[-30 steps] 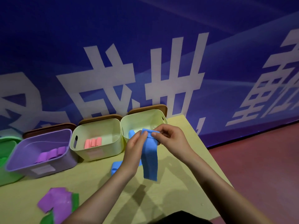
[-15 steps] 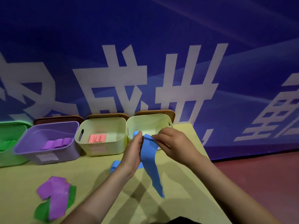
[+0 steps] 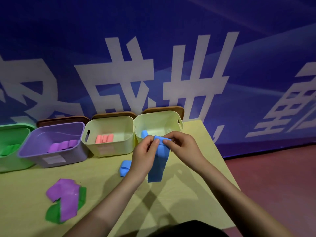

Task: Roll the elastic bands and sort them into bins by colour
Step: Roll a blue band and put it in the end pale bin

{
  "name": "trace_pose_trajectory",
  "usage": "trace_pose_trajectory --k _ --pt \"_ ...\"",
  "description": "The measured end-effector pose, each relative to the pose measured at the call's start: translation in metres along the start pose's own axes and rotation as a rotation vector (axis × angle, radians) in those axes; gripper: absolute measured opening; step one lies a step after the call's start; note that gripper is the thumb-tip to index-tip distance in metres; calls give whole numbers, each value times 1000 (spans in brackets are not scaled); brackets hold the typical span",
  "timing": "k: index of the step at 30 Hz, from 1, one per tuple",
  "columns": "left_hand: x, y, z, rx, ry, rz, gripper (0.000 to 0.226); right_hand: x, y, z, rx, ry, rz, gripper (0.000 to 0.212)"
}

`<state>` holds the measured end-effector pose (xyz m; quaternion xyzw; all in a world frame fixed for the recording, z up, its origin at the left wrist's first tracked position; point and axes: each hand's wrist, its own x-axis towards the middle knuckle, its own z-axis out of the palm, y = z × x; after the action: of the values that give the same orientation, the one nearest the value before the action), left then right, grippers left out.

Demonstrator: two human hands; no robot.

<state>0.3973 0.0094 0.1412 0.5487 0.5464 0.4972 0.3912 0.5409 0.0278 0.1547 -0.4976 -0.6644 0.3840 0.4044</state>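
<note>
A blue elastic band point(image 3: 158, 161) hangs in the air above the yellow table point(image 3: 25, 194), its top end folded over. My left hand point(image 3: 144, 156) and my right hand point(image 3: 181, 147) both pinch that top end with thumb and fingers. Right behind my hands stands the right cream bin point(image 3: 159, 120) with a blue roll point(image 3: 144, 134) inside. The middle cream bin point(image 3: 109, 147) holds pink rolls point(image 3: 104, 138), the purple bin point(image 3: 53, 158) purple rolls point(image 3: 63, 145), the green bin point(image 3: 10, 163) green rolls point(image 3: 10, 148). Another loose blue band point(image 3: 124, 167) lies by my left wrist.
A flat purple band point(image 3: 65, 196) lies over a green band point(image 3: 82, 196) at the front left of the table. Brown lids point(image 3: 164, 109) stand behind the bins against a blue wall. The table's right edge drops to a red floor point(image 3: 273, 185).
The hanging tail of the blue band has become shorter and swung back under my hands. The view has shifted right, so the bins sit further right in the frame.
</note>
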Motion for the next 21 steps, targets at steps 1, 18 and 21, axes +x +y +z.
trace_pose_trajectory --k 1,18,21 --pt "-1 -1 1 47 7 46 30 -3 0 1 -8 17 -2 8" --pt "1 5 21 -326 -214 -379 29 -26 13 -16 -508 199 -365 6" --pt "2 4 24 -350 -201 -385 24 -25 15 -19 -559 167 -405 13"
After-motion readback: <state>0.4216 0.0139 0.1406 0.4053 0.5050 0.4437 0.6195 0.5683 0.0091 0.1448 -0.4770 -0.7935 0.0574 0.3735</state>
